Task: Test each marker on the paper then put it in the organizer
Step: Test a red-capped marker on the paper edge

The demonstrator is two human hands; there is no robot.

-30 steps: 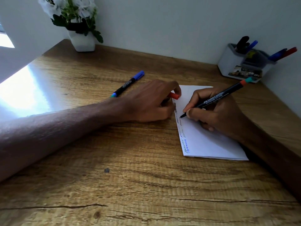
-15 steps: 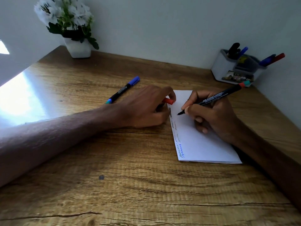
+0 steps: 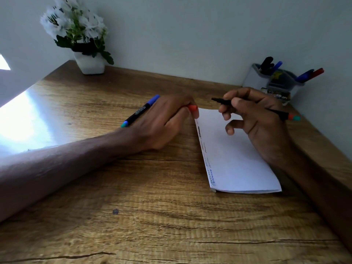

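Observation:
A folded white paper lies on the wooden desk, with several short scribbles along its left edge. My right hand hovers above the paper's top end, gripping an uncapped black marker level, tip pointing left, its orange and teal end sticking out to the right. My left hand rests on the desk at the paper's top left corner, fingers closed on an orange cap. A blue-capped marker lies on the desk behind my left hand. The grey organizer stands at the back right against the wall.
Several markers stand in the organizer, blue and red ones leaning out to the right. A white pot of white flowers sits at the back left corner. Bright glare covers the desk's left edge.
My right hand has lifted the marker's tip off the paper and turned the marker level, tip toward my left hand. A fresh dark scribble is at the paper's upper left edge.

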